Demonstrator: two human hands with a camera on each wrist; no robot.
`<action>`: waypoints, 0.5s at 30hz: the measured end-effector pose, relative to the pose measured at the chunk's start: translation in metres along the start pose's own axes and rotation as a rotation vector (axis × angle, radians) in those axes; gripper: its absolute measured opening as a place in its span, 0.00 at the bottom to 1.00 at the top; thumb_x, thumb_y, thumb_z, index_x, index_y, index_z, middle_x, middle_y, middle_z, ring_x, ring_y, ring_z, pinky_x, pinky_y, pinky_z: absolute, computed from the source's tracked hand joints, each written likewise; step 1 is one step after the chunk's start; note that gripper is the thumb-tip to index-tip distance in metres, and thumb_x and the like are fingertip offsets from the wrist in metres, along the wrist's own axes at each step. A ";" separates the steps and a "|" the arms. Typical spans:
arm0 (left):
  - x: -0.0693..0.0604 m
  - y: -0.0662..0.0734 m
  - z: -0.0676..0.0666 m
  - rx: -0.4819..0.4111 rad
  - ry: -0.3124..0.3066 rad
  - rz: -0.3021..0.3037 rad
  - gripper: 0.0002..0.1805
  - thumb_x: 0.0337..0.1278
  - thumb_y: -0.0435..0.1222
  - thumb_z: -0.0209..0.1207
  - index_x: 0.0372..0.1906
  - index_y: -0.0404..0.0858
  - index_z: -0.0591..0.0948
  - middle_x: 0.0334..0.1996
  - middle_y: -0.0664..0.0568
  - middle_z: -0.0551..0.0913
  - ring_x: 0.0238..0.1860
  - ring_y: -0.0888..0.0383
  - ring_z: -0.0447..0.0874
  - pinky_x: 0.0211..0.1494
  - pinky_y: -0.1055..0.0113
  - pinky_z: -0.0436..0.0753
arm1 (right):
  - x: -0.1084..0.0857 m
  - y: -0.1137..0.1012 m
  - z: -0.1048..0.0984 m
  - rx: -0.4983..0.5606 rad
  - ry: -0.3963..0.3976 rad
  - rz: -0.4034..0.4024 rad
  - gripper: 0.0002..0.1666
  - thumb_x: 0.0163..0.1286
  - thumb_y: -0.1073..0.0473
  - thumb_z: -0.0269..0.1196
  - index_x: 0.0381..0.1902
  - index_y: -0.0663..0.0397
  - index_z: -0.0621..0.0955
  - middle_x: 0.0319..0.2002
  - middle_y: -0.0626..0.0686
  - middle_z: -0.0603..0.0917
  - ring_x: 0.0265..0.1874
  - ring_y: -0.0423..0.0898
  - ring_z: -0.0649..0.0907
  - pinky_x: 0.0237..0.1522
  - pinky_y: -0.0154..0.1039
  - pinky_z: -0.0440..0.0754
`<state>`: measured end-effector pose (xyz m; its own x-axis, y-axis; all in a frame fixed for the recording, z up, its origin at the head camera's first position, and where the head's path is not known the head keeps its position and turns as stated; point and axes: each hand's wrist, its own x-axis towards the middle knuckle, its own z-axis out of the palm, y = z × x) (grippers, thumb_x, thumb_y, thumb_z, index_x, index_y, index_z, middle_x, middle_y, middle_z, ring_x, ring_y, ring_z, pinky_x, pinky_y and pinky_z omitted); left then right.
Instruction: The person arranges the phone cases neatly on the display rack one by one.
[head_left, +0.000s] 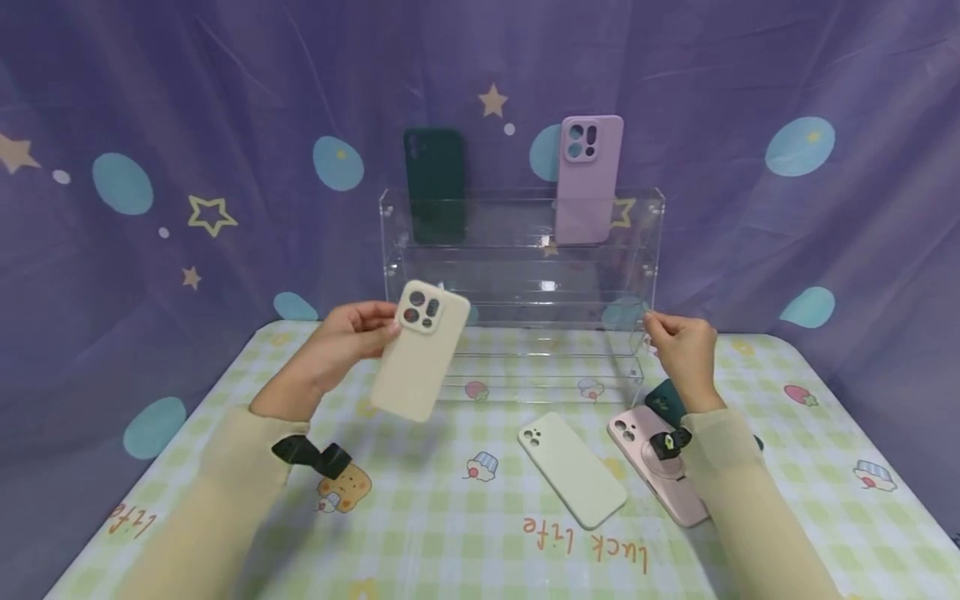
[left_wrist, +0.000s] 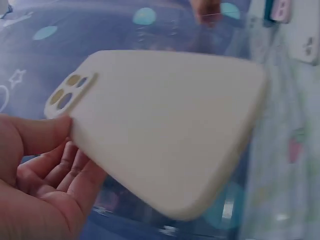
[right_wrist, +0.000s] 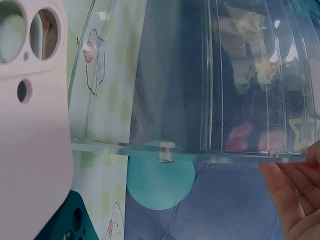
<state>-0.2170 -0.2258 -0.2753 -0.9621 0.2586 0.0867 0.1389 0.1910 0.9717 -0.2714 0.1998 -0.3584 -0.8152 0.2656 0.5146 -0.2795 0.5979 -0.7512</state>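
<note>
My left hand (head_left: 330, 350) pinches a cream phone case (head_left: 423, 367) by its edge, near the camera cutouts. The case hangs in the air, tilted, before a clear acrylic display rack (head_left: 525, 279). At the rack's right side my right hand (head_left: 686, 350) pinches the edge of the side panel; the right wrist view shows those fingers (right_wrist: 285, 190) at the panel. In the rack's top tier stand a dark green phone case (head_left: 437, 183) on the left and a lilac phone case (head_left: 588, 179) on the right.
On the checked tablecloth (head_left: 420, 533) lie an off-white phone case (head_left: 573, 471), a pink phone case (head_left: 637, 425) with a ring on its back, and a dark green case (head_left: 663, 400) partly hidden by my right wrist. A purple patterned curtain (head_left: 247, 100) hangs behind.
</note>
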 end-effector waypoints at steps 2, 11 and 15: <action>0.007 0.016 -0.002 -0.057 0.053 0.040 0.11 0.64 0.27 0.52 0.50 0.30 0.75 0.30 0.62 0.83 0.33 0.66 0.80 0.37 0.71 0.81 | 0.000 0.000 0.000 0.005 -0.004 0.006 0.15 0.66 0.57 0.62 0.42 0.64 0.85 0.33 0.64 0.86 0.17 0.22 0.74 0.19 0.17 0.74; 0.052 0.064 -0.006 -0.323 0.277 0.193 0.06 0.60 0.26 0.57 0.39 0.39 0.80 0.26 0.57 0.83 0.29 0.65 0.81 0.32 0.75 0.80 | 0.000 0.001 0.000 0.002 0.002 0.017 0.15 0.66 0.56 0.62 0.41 0.64 0.85 0.30 0.63 0.86 0.17 0.23 0.74 0.19 0.17 0.73; 0.075 0.075 -0.004 -0.305 0.371 0.236 0.10 0.61 0.26 0.55 0.47 0.30 0.77 0.26 0.56 0.81 0.28 0.65 0.78 0.30 0.76 0.78 | 0.000 0.001 0.000 0.015 0.010 0.001 0.14 0.66 0.59 0.62 0.40 0.65 0.85 0.30 0.64 0.86 0.16 0.22 0.74 0.19 0.17 0.73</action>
<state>-0.2801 -0.1960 -0.1954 -0.9389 -0.1014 0.3290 0.3404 -0.1300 0.9312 -0.2715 0.2004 -0.3591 -0.8105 0.2736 0.5179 -0.2861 0.5866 -0.7577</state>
